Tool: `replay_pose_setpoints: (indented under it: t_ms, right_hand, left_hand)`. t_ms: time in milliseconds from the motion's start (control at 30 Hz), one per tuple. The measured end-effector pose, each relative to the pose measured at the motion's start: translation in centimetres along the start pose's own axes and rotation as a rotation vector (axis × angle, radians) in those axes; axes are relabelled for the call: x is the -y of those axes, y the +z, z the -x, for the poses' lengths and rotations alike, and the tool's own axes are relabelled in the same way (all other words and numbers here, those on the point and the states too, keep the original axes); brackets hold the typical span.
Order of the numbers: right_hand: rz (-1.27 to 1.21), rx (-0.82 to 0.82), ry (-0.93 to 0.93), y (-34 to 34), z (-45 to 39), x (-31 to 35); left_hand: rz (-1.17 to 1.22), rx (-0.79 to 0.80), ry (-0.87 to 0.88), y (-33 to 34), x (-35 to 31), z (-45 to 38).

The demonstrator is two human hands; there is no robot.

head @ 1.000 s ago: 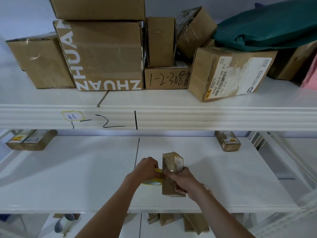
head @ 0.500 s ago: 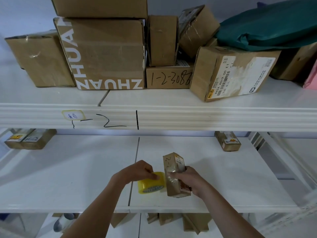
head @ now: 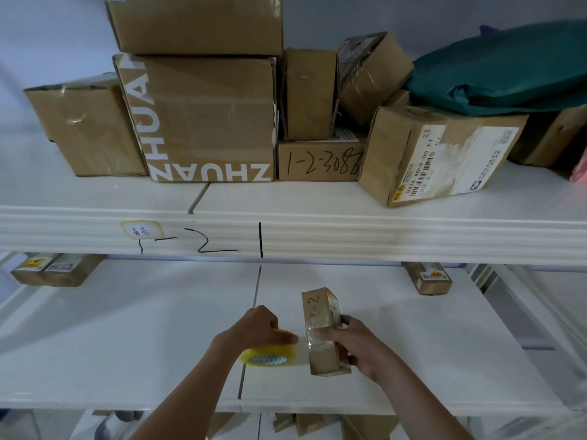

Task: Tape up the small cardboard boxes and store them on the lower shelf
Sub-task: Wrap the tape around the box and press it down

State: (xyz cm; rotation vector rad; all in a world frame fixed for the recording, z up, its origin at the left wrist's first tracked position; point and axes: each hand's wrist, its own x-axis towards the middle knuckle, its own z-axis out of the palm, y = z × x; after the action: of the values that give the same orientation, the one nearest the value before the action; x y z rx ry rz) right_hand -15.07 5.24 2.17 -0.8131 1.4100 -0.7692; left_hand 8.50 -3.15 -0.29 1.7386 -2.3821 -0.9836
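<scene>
Left hand (head: 260, 328): curled round the yellow tape roll (head: 270, 355), just left of the box.
Right hand (head: 355, 344): grips the small cardboard box (head: 320, 328) from its right side, thumb across the taped band.
Box: standing on end near the front edge of the lower shelf (head: 127, 328), at its middle seam.
Tape: a clear strip bridges roll and box.
Doing it well: probably keep the strip taut, press it flat, brace the box against tipping.
Stored already: other small boxes (head: 427, 277) along the back edge.

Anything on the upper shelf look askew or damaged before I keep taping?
Yes. The labelled box at the upper shelf's front sits tilted and skewed, its label wrinkled. Behind it a smaller box leans at an angle. Neither looks spilled.
</scene>
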Motion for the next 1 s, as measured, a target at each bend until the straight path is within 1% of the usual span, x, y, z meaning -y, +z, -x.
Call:
replay_pose_setpoints:
  t_ms: [167, 333, 467, 567, 667, 733, 800, 867, 1000]
  right_hand:
    - [-0.079, 0.082, 0.012, 1.1, 0.4, 0.2]
    - [-0.192, 0.114, 0.109, 1.3, 0.4, -0.6]
    - [-0.120, 0.135, 0.084, 0.9, 0.6, -1.0]
    - [-0.065, 0.082, 0.057, 0.6, 0.5, -1.3]
    - [0.009, 0.051, 0.079, 1.7, 0.6, -1.1]
    - [0.084, -0.039, 0.064, 2.6, 0.3, -1.0]
    - [0.087, -0.140, 0.070, 2.8, -0.3, -1.2]
    - [0.063, -0.169, 0.100, 2.3, -0.5, -1.3]
    - [0.056, -0.204, 0.104, 0.7, -0.3, -1.4]
  left_hand:
    - [0.039, -0.007, 0.024, 0.1, -0.8, -0.4]
    - [0.034, -0.054, 0.042, 0.9, -1.3, -0.3]
    - [0.019, -0.065, 0.044, 1.4, -1.0, -0.4]
    - [-0.008, -0.095, 0.024, 1.5, -0.9, -0.4]
    - [-0.066, -0.120, 0.002, 1.3, -1.8, -0.3]
    - [-0.101, -0.139, 0.012, 1.4, -2.7, -0.2]
    - [-0.102, -0.141, 0.027, 1.4, -3.4, -0.2]
    - [-0.087, -0.089, 0.039, 1.2, -3.6, -0.2]
    - [0.040, 0.136, 0.080, -0.3, -2.5, -0.1]
